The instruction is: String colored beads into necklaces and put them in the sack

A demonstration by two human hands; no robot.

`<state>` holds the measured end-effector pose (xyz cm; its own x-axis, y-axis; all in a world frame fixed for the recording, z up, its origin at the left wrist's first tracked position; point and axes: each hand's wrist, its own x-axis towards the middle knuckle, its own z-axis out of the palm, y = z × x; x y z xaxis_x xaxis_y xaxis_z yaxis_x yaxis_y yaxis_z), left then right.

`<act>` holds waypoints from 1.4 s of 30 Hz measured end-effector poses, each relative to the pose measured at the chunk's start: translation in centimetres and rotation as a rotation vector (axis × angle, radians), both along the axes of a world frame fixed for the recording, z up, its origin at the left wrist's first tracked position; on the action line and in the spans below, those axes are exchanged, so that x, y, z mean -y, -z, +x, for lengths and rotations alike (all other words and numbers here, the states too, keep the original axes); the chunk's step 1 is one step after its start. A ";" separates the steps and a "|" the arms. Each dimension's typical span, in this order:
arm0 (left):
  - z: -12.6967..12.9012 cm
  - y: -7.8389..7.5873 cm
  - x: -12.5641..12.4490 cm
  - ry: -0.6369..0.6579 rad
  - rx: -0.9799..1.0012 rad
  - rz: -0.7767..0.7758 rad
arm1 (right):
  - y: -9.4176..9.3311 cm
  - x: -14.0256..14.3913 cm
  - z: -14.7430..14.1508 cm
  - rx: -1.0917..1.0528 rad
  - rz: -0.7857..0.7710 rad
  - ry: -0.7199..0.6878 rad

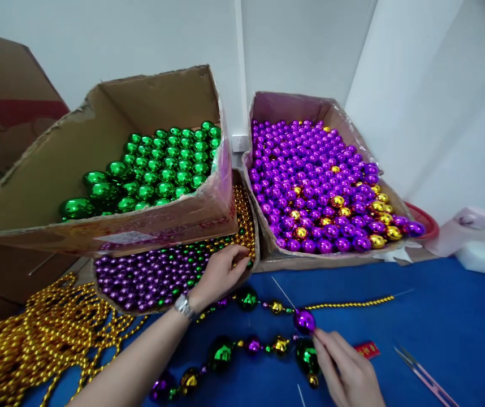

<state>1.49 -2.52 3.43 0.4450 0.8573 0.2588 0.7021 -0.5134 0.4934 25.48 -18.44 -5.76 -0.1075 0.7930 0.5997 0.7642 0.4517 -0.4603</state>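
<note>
Head view | left hand (219, 276) at 7 o'clock, fingers curled into mixed small beads (161, 274) in low box | right hand (346, 370) at 5 o'clock, pinching purple ball (304, 320) on needle (282, 293) | bead string (234, 347) on blue table (446, 322), 6 o'clock

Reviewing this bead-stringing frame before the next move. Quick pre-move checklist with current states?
1. Right hand pinches the purple bead on the needle: ok.
2. Left hand reaches the low box of small beads, fingers at its gold beads: ok.
3. Whether the left hand has picked a bead: cannot tell.
4. Strung strand lies flat on the blue table, green, purple and gold beads in line: ok.
5. Scissors lie apart from both hands, beside the right: ok.
6. Purple bead box holds stray gold beads: not ok if sorted stock is needed.
</note>
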 end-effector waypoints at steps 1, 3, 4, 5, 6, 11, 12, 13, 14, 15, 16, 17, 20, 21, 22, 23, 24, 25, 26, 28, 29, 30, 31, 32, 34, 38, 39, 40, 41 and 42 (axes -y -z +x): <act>-0.3 0.3 -1.2 -0.005 -0.078 0.041 | -0.1 0.0 -0.1 0.002 -0.002 0.001; -0.6 1.1 -3.3 0.001 -0.173 0.066 | -0.2 -0.1 -0.2 -0.002 -0.008 0.007; -0.7 1.5 -4.1 0.002 -0.190 0.061 | -0.2 -0.1 -0.3 -0.007 -0.010 0.008; -0.9 1.7 -4.8 0.004 -0.212 0.058 | -0.3 0.0 -0.3 -0.013 -0.013 0.011; -1.1 1.9 -5.3 0.009 -0.233 0.052 | -0.3 0.1 -0.2 -0.019 -0.015 0.015; -3.0 1.4 -6.3 0.065 -0.286 -0.004 | 0.1 0.5 0.4 -0.005 -0.026 0.026; -3.2 1.3 -6.2 0.080 -0.293 -0.015 | 0.2 0.5 0.5 0.001 -0.028 0.022; -3.4 1.3 -6.0 0.093 -0.298 -0.024 | 0.3 0.4 0.5 0.004 -0.025 0.017; -3.4 1.3 -5.8 0.103 -0.301 -0.032 | 0.4 0.3 0.5 0.006 -0.020 0.011; -3.3 1.5 -5.5 0.110 -0.302 -0.038 | 0.4 0.2 0.4 0.008 -0.017 0.007; -3.0 1.7 -5.3 0.116 -0.299 -0.042 | 0.5 0.1 0.3 0.009 -0.013 0.004; -2.5 2.0 -5.1 0.122 -0.293 -0.045 | 0.5 0.0 0.1 0.012 -0.009 0.002; -1.0 3.3 -5.0 0.146 -0.261 -0.058 | 0.4 -0.1 -0.2 0.018 -0.003 0.001; -0.4 3.7 -5.1 0.154 -0.247 -0.064 | 0.4 -0.1 -0.2 0.020 0.001 -0.002; 0.0 4.1 -5.3 0.162 -0.230 -0.070 | 0.4 -0.1 -0.2 0.021 0.002 -0.008; 0.4 4.4 -5.4 0.169 -0.212 -0.077 | 0.4 0.0 -0.2 0.020 0.000 -0.013; 0.6 4.5 -5.6 0.173 -0.190 -0.084 | 0.4 0.1 -0.2 0.017 -0.004 -0.019; 0.7 4.5 -5.7 0.171 -0.164 -0.091 | 0.4 0.1 -0.1 0.012 -0.014 -0.023; 0.8 4.4 -5.7 0.164 -0.134 -0.097 | 0.5 0.2 -0.1 0.008 -0.022 -0.025; 0.6 3.8 -5.3 0.132 -0.053 -0.112 | 0.6 0.2 -0.1 -0.001 -0.031 -0.021; 0.5 3.3 -4.9 0.112 -0.008 -0.124 | 0.6 0.3 -0.1 -0.006 -0.031 -0.018; 0.3 2.8 -4.4 0.093 0.028 -0.131 | 0.6 0.2 -0.1 -0.015 -0.032 -0.017; 0.2 2.3 -3.7 0.074 0.084 -0.153 | 0.6 0.2 -0.2 -0.029 -0.031 -0.021; 0.0 1.8 -3.0 0.058 0.175 -0.203 | 0.5 0.1 -0.3 -0.047 -0.034 -0.026; -0.1 0.9 -1.5 0.039 0.460 -0.396 | 0.2 -0.1 -0.6 -0.080 -0.039 -0.037; 0.3 0.0 0.9 0.060 0.974 -0.845 | -0.6 -0.5 -1.3 -0.101 -0.024 -0.053; 0.5 0.0 1.2 0.069 1.018 -0.901 | -0.7 -0.6 -1.5 -0.107 -0.027 -0.057; 0.7 0.0 1.5 0.076 1.048 -0.942 | -0.8 -0.6 -1.6 -0.116 -0.038 -0.060; 0.9 0.1 1.8 0.083 1.069 -0.974 | -0.9 -0.6 -1.7 -0.124 -0.050 -0.061; 1.2 0.1 1.9 0.089 1.085 -1.001 | -0.9 -0.6 -1.8 -0.128 -0.058 -0.063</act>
<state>2.66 -4.46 3.29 0.4848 0.8564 -0.1776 -0.2476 0.3292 0.9112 23.70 -17.85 -4.88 -0.0836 0.8211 0.5646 0.6690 0.4661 -0.5789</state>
